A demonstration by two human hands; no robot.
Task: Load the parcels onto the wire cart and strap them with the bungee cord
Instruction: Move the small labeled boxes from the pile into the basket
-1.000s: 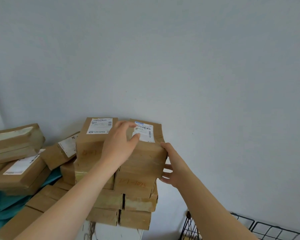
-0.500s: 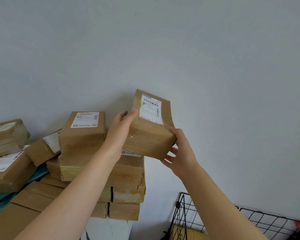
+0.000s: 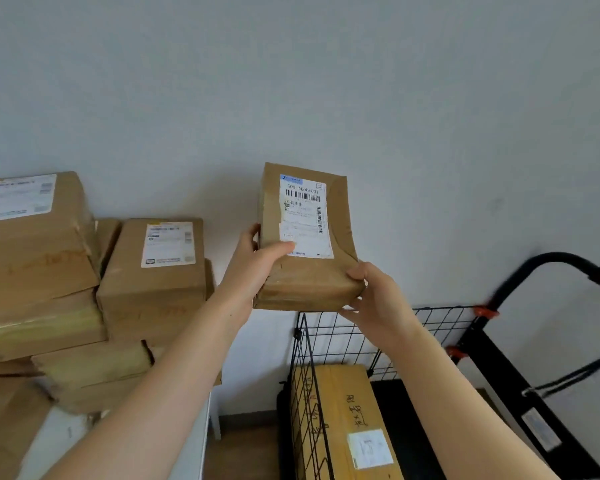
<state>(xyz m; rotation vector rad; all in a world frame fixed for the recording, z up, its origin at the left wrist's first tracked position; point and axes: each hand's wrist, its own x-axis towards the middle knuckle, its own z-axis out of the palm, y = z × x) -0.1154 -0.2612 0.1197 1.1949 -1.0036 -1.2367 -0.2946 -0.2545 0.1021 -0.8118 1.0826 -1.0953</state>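
parcel clamped between left grip + right grip, long axis pointing away; wire cart sits below-right, right grip nearer.

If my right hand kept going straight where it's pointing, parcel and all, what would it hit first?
Probably the grey wall: the right hand, gripping the parcel, points up and away, and nothing shows between, though depth is unclear.

A grey wall backs a white table over brown floor.

Parcel above wire cart
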